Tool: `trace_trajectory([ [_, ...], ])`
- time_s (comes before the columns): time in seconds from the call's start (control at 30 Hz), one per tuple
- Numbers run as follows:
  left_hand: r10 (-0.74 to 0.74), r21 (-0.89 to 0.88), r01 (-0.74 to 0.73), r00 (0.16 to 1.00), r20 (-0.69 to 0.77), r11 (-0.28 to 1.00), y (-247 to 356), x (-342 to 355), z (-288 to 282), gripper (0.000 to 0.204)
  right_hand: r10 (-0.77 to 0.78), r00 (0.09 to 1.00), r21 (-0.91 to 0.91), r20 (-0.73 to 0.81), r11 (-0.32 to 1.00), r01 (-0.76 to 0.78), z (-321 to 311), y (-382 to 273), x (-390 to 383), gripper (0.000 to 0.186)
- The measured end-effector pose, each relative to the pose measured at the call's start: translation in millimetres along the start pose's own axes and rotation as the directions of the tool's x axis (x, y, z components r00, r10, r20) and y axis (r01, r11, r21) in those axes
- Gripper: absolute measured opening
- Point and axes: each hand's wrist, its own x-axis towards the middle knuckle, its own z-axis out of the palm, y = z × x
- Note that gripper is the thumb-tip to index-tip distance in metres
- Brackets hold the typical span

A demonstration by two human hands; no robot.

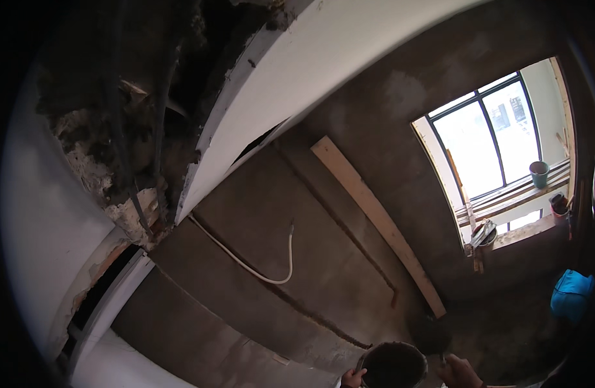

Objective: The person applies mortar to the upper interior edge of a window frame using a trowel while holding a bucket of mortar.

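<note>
- The left hand (353, 377) grips the rim of a round dark bucket (394, 365) at the lower edge of the view; the fingers wrap its left side.
- The right hand (460, 372) sits just right of the bucket, closed around a handle; a dark trowel (431, 334), loaded with grey mortar by the look of it, rises from it just above the bucket.
- The bucket looks filled with dark mix, though its inside is too dim to be sure.
- Most of the wall (323, 258) ahead carries a rough grey coat, so the plastering there seems largely laid on.
- A wooden board (375, 220) leans slantwise across the wall, and a white pipe (259, 268) curves over it, left bare.
- At the upper left a broken opening (126, 149) shows crumbling masonry and dark cables beside white panels; this patch is unfilled and seems to be what is left.
- A window (491, 139) at the right has planks across its sill, a green cup (539, 173) on them, and a blue bag (571, 294) below.
</note>
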Motion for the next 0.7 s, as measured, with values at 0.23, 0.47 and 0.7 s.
trace_trajectory([
  [0.23,-0.151,-0.142,0.156,0.988,0.042,0.978,34,-61,-15,0.026,-0.267,0.822,0.595,0.503,0.797,-0.105,41,-141,111,0.031],
  [0.47,0.003,0.114,0.015,0.988,-0.157,0.993,-44,-56,-68,0.031,-0.809,0.461,0.914,0.364,0.406,-0.009,121,-274,176,0.04],
  [0.7,-0.16,0.196,0.217,0.95,-0.269,0.956,-8,-103,-91,0.037,-0.875,0.435,0.972,0.213,0.235,-0.004,158,-339,208,0.046],
])
